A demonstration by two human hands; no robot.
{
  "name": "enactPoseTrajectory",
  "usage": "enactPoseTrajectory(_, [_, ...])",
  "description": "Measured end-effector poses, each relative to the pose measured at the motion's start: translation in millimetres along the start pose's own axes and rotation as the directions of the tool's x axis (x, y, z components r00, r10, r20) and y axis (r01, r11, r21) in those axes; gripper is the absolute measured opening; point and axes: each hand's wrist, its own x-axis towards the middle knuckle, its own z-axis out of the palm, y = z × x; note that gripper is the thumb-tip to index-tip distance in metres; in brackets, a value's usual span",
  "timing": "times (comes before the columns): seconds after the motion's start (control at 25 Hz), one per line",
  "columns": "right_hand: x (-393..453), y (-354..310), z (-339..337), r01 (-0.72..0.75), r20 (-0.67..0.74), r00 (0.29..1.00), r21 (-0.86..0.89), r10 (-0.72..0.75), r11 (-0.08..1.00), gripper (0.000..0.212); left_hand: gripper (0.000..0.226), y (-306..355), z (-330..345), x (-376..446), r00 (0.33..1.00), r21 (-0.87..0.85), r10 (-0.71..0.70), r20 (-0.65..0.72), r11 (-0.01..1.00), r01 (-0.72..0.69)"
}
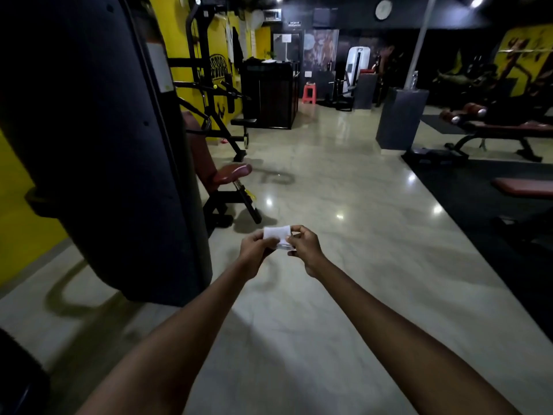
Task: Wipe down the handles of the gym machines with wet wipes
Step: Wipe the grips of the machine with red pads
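Observation:
A small white wet wipe (276, 233) is stretched between both hands at arm's length, above the pale tiled floor. My left hand (255, 248) pinches its left edge. My right hand (305, 247) pinches its right edge with thumb and fingertips. A tall dark gym machine (98, 139) stands close on my left, and its red padded seat (230, 173) lies just beyond it. A black cable station with handles (227, 91) stands farther back against the yellow wall.
Red benches (508, 127) on black mats fill the right side. A grey pillar base (401, 118) stands at mid right, a dark cabinet (269, 94) and a pink stool (309, 92) at the back. Shiny tiled floor (329, 181) runs down the middle.

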Motion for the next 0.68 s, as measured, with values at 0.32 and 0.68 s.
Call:
enactPoseTrajectory(0.32, [201.7, -26.2, -22.5, -0.033, 0.071, 0.997, -0.04, 0.036, 0.999, 0.016, 0.018, 5.5, 35.2, 192.8, 0.99, -0.026, 0.0, -0.14, 1.0, -0.004])
enactPoseTrajectory(0.68, [447.9, -43.8, -8.1, -0.041, 0.083, 0.996, -0.026, 0.043, 0.999, 0.017, 0.018, 22.4, 34.9, 435.3, 0.981, 0.03, 0.014, -0.194, 1.0, -0.008])
